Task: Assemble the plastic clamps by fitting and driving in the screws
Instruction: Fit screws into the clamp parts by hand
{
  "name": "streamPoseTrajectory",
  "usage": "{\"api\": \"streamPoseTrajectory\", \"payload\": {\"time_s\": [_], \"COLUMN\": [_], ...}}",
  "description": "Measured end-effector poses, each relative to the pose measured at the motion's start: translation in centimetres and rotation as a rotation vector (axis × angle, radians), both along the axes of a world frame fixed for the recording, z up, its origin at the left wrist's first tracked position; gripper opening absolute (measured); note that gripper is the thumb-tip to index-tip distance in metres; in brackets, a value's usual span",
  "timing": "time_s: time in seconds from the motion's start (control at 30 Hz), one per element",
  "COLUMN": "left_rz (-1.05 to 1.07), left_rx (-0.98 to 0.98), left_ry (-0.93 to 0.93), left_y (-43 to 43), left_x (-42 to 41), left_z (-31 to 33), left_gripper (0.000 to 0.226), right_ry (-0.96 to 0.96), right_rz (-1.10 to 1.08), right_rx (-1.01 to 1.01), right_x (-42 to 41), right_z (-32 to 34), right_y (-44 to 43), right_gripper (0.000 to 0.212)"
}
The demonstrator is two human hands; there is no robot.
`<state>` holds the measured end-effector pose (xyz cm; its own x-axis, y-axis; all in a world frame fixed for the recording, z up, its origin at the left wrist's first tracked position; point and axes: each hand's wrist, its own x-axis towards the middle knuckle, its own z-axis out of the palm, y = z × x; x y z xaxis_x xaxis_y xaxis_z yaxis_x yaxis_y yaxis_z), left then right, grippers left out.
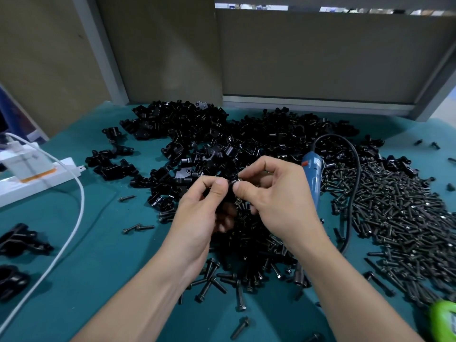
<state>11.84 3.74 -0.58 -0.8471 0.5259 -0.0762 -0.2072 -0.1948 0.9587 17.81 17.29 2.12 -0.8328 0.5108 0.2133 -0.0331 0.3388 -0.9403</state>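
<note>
Both hands meet above the middle of the teal table. My left hand (207, 206) pinches a small black plastic clamp (230, 193), mostly hidden by the fingers. My right hand (276, 193) holds a dark screw (238, 180) at the clamp's top with thumb and forefinger. A big heap of black clamp parts (222, 137) lies behind the hands. Dark screws (404, 218) are piled to the right and under my wrists. A blue electric screwdriver (313, 174) lies just right of my right hand, its black cord (355, 169) looping over the screws.
A white power strip (37, 178) with a plugged charger and a white cable (74, 218) sits at the left. Assembled black clamps (19, 240) lie at the left edge. A green object (444, 319) is at the lower right. Brown panels close off the back.
</note>
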Motion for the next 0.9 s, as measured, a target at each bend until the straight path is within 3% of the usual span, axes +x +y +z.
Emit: {"api": "streamPoseTrajectory", "payload": {"time_s": [0.23,0.37,0.47,0.6,0.8,0.9], "left_rz": [0.033,0.084,0.104,0.136,0.023,-0.011], "left_rx": [-0.202,-0.491,-0.577,-0.507,-0.212,-0.24], "left_ry": [0.191,0.459,0.517,0.538,0.235,0.282], "left_y": [-0.4,-0.8,-1.0,-1.2,-0.7,-0.8], "left_x": [-0.2,0.2,0.3,-0.5,-0.8,-1.1], "left_z": [0.1,-0.1,0.0,-0.1,-0.1,-0.1], "left_gripper": [0.025,0.056,0.058,0.052,0.033,0.031], "right_ry": [0.023,0.046,0.039,0.027,-0.011,-0.086], "right_rz": [0.01,0.053,0.087,0.099,0.033,0.068], "right_rx": [0.019,-0.084,-0.094,-0.117,0.007,0.099], "right_x": [0.0,-0.1,0.0,0.1,0.0,0.3], "right_z": [-0.6,-0.8,-0.9,-1.0,-0.7,-0.1], "right_y": [-0.1,-0.3,-0.3,-0.4,0.0,0.5], "right_gripper": [0.021,0.019,0.017,0.018,0.021,0.021]}}
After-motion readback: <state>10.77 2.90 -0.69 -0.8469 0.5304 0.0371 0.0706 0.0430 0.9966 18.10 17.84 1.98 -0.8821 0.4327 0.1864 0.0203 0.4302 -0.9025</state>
